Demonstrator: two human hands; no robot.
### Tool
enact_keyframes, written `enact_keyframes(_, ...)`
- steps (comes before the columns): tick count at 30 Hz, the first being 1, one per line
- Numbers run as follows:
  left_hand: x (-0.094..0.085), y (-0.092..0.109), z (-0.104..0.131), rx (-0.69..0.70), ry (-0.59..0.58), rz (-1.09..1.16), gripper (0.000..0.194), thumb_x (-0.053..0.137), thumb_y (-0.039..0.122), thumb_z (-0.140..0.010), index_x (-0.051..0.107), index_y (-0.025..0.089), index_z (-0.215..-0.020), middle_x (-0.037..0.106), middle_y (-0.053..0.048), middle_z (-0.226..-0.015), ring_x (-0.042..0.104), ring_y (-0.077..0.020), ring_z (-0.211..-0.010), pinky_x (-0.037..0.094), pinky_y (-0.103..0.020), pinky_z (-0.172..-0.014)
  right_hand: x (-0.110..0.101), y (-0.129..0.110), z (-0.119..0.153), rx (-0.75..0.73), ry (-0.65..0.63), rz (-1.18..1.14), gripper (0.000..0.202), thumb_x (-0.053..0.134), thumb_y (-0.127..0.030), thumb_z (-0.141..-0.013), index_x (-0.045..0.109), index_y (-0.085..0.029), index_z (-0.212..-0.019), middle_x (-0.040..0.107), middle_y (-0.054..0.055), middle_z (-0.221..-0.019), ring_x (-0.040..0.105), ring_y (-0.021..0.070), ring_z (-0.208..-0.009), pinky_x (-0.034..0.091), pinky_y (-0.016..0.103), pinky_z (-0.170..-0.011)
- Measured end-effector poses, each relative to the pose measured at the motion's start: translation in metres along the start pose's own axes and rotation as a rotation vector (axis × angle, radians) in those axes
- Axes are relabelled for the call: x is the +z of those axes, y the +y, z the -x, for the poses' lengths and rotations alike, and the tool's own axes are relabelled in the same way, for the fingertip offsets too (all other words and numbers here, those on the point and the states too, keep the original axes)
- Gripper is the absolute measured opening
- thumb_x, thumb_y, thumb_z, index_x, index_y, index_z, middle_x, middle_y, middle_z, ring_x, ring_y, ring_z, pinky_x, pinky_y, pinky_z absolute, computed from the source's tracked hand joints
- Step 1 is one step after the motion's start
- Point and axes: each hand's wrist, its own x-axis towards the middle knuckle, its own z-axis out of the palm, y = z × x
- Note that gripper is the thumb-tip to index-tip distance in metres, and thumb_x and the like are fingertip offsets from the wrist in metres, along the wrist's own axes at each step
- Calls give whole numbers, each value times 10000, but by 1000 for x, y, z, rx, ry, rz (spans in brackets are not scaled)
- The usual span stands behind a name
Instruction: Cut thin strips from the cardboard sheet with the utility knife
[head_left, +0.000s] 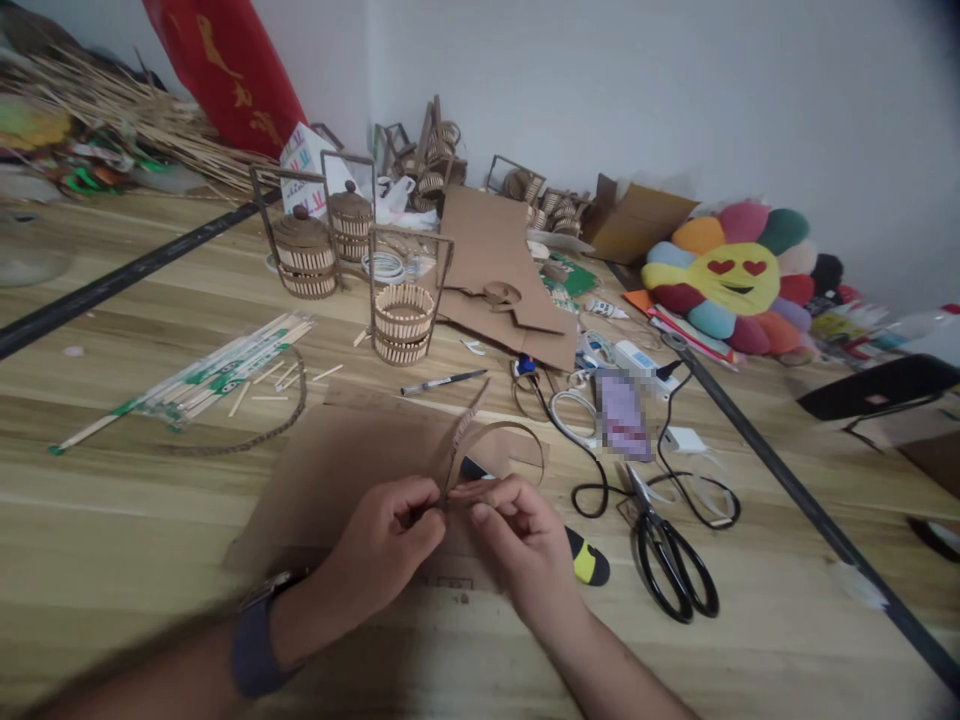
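A narrow strip of brown cardboard [460, 432] is pinched between my two hands, above a flat cardboard sheet [315, 490]. One part of the strip points up and away, and another part curls round to the right. My left hand [394, 535], with a watch on its wrist, is closed with thumb and fingertips on the strip. Closed in a similar pinch, my right hand [529, 530] meets it from the other side. Partly hidden beneath the right hand lies a black-and-yellow tool [589, 558]. Where the fingertips meet, the details are too small to make out.
Black-handled scissors [675, 560] lie to the right, near a cable [592, 510] and a blurred-out purple object [622, 415]. A pen [444, 383] is ahead. Farther back stand small stick baskets [405, 320] with tall handles. Packaged sticks [225, 370] and a loose strip [296, 405] are left.
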Motion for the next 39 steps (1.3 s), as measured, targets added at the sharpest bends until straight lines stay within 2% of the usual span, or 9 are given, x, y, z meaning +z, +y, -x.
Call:
enact_keyframes(3, 0, -2, -1, -28, -37, 13, 223, 398, 371, -734, 375, 225, -567, 359, 57, -537, 379, -124, -536, 268, -245, -505, 0, 1, 0, -24, 12, 45, 117, 682, -290, -863, 646, -230, -769, 772, 52, -897, 718, 201, -879, 562, 340, -804)
enact_keyframes(8, 0, -3, -2, -29, -14, 25, 220, 414, 378, -755, 439, 212, -613, 417, 45, -581, 415, -138, -584, 303, -250, -547, -1, -1, -1, -258, 7, 302, 97, 632, -176, -868, 668, -228, -794, 745, 46, -841, 705, 199, -858, 559, 338, -795)
enact_keyframes(14, -1, -2, -3, -63, -33, -6, 219, 419, 377, -735, 417, 217, -584, 399, 46, -562, 426, -144, -574, 285, -255, -540, -2, -1, 0, -393, -21, 545, 132, 594, -117, -866, 638, -238, -838, 738, 27, -834, 704, 189, -835, 547, 333, -760)
enact_keyframes(23, 2, -1, -3, -47, 94, -33, 191, 385, 335, -701, 337, 225, -553, 296, 60, -559, 347, -125, -556, 246, -250, -517, 2, -3, 2, -630, -116, 717, 227, 569, -34, -832, 606, -242, -916, 758, 22, -907, 707, 187, -925, 504, 346, -819)
enact_keyframes(25, 3, 0, -3, -45, 91, -24, 186, 384, 332, -702, 332, 225, -558, 287, 61, -565, 331, -122, -556, 243, -249, -512, 1, -4, 2, -595, -103, 680, 212, 574, -47, -840, 615, -246, -903, 759, 20, -908, 708, 186, -921, 507, 342, -823)
enact_keyframes(28, 2, 1, -2, -45, 68, -18, 186, 383, 333, -705, 337, 225, -560, 302, 63, -552, 340, -120, -541, 244, -250, -505, -1, -4, 2, -395, -55, 504, 139, 590, -106, -862, 621, -241, -851, 755, 18, -888, 709, 176, -878, 529, 317, -800)
enact_keyframes(33, -1, 2, -1, -60, -35, -3, 213, 398, 362, -719, 377, 223, -560, 354, 58, -518, 375, -124, -523, 253, -250, -497, -4, 5, 0, -66, 5, 161, 160, 616, -278, -881, 549, -217, -749, 702, 9, -748, 649, 142, -658, 507, 243, -592)
enact_keyframes(36, -2, 0, -2, -55, -97, -3, 224, 406, 364, -745, 404, 218, -574, 385, 53, -528, 398, -130, -536, 272, -247, -505, -5, 9, 0, -19, 17, 111, 189, 616, -327, -886, 533, -217, -757, 662, -11, -684, 585, 116, -555, 455, 216, -510)
enact_keyframes(39, -3, -3, -3, 3, -108, -35, 263, 419, 379, -795, 403, 216, -589, 388, 52, -551, 412, -134, -553, 278, -247, -517, -5, 4, 0, -122, -14, 251, 132, 597, -270, -888, 562, -217, -773, 700, 30, -781, 648, 157, -700, 511, 267, -627)
